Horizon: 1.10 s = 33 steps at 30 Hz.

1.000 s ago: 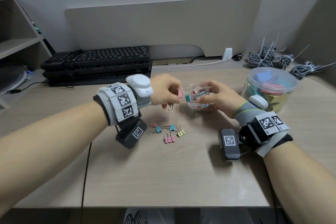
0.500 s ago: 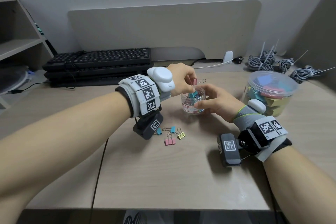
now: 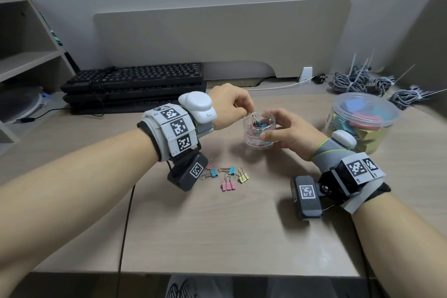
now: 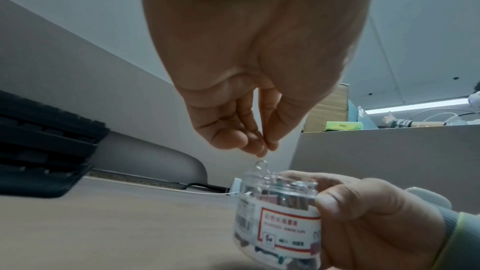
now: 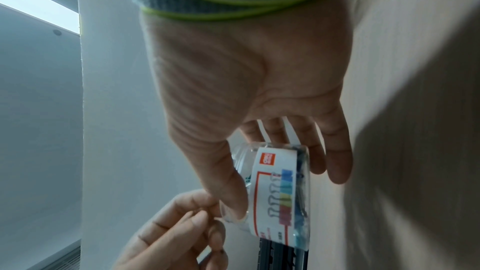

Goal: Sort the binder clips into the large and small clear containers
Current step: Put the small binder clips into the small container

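My right hand (image 3: 267, 126) grips the small clear container (image 3: 256, 139), which stands on the desk with several coloured clips inside; the right wrist view shows its label (image 5: 275, 223) between thumb and fingers. My left hand (image 3: 248, 110) hovers over its open mouth with the fingertips (image 4: 263, 150) pinched together. A clip's wire loop (image 4: 260, 163) pokes above the rim just under them, with a small gap. Loose small clips lie nearer me: pink (image 3: 228, 186), yellow (image 3: 242, 178), two blue (image 3: 232, 170), and another pink partly behind my left wrist camera. The large container (image 3: 360, 123) stands at the right, filled with big clips.
Stacked black keyboards (image 3: 135, 84) sit at the back left in front of a beige divider panel (image 3: 217, 38). Bundled grey cables (image 3: 355, 82) lie at the back right, and a shelf unit (image 3: 24, 55) stands at the left. The desk's front edge (image 3: 193, 273) is near me.
My left hand carried a pink clip from beside the small container to over its mouth. The clip now sits in the container. My right hand has kept its hold.
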Available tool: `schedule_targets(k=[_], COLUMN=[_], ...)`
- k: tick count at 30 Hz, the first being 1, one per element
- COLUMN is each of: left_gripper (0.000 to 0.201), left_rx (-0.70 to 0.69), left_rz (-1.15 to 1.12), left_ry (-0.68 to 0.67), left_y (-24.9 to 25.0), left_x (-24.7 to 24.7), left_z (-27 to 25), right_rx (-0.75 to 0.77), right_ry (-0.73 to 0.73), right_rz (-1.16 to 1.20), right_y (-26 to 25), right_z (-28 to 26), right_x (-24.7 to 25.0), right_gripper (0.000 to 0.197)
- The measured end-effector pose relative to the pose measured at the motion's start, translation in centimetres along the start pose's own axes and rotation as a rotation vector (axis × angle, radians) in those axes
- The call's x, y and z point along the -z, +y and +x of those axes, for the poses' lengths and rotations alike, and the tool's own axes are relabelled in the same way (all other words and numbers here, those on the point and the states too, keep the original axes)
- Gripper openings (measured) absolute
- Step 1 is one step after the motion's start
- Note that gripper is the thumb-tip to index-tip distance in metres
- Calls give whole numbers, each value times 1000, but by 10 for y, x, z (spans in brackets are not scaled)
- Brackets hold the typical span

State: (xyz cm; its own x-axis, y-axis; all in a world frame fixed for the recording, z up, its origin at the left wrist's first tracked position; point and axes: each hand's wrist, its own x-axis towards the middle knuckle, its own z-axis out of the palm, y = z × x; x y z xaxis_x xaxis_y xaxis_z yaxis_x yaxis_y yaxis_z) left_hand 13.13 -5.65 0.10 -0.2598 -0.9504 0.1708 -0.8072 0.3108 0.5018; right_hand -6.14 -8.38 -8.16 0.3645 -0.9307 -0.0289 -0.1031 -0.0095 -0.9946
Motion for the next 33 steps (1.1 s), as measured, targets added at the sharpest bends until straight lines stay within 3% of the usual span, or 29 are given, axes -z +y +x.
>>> schedule_targets(k=[3,5,9,15,18,23,29,33], left_gripper=[11,7,47,68,60,37,19,17], left_rx=[54,107,236,182,125,53,90,158], left_rz=[41,125,226,331,346,288,195,3], left_ry=[3,-97,-375,-465,-498,-406,-399,-354], left_y=[-18,-30,-45,-40,-40,-46,-43,-47], left_x=[2,-1,-21,-34,-36,-45,-46,-46], left_z=[-9,-17,-39,-57,-62,-63,-59,-60], right_rx=[-10,-14,-22,-13,-7,1,-10,-20], right_ry=[-2,-10,-23,-27,-26,-35,-35,-29], right_rz=[-13,-13,-25,-38,-39,-54,-44,-43], right_y=[0,0,0,0,0,0,0,-2], right_z=[0,0,0,-2,-3,-2,-4,-5], right_x=[-1,-1,-3,-5,-6,-6,-5,-7], right_gripper=[75,79,73,60,53,49,43,48])
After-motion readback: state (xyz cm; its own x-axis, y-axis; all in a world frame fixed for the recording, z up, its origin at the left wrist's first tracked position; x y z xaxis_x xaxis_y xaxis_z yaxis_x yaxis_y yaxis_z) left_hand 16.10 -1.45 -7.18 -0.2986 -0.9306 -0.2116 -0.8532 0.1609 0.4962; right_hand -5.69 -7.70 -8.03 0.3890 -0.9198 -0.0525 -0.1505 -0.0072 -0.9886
